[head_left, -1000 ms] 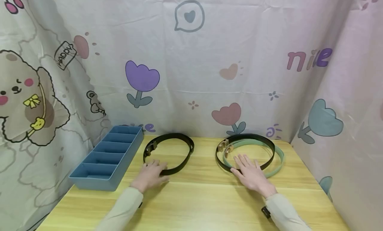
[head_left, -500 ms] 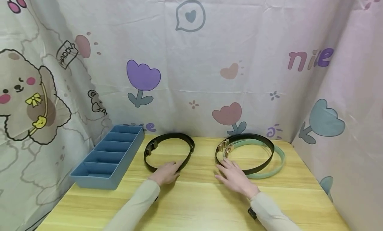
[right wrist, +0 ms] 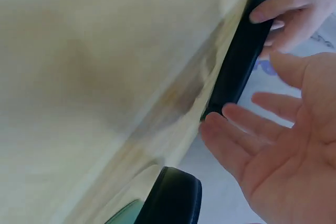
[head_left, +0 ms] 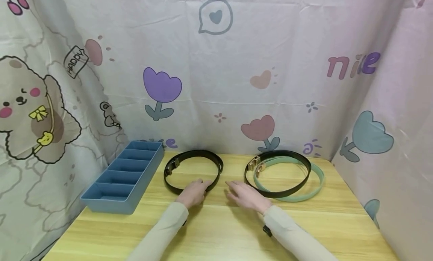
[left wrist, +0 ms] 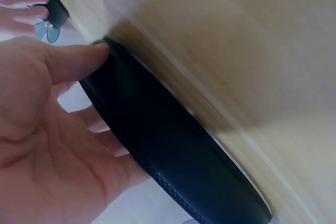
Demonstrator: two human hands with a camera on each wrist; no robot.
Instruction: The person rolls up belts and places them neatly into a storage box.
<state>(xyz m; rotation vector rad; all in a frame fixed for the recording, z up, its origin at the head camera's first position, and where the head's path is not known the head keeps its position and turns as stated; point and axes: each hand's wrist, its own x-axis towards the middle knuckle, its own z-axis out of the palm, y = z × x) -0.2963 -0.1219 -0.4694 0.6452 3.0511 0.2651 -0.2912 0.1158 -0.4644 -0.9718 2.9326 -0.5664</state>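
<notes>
A coiled black belt (head_left: 176,189) with a dark buckle stands on edge on the table, left of centre. My left hand (head_left: 193,193) pinches its near side; the left wrist view shows the thumb (left wrist: 79,61) on the front of the strap and the fingers behind it. My right hand (head_left: 246,195) is held between the coils, its fingers loosely extended and holding nothing. In the right wrist view its fingertips come close to the left belt; whether they touch it I cannot tell. To the right, another black belt (head_left: 294,189) with a gold-toned buckle overlaps a mint green belt (head_left: 318,178).
A blue tray (head_left: 130,201) with several compartments in a row stands at the table's left side. The wooden table (head_left: 220,234) is backed by a printed curtain (head_left: 216,65), which also hangs along both sides.
My right hand has moved left, off the right-hand belts, to the space between the coils. My left hand has shifted right along the near side of the left black belt and now pinches it.
</notes>
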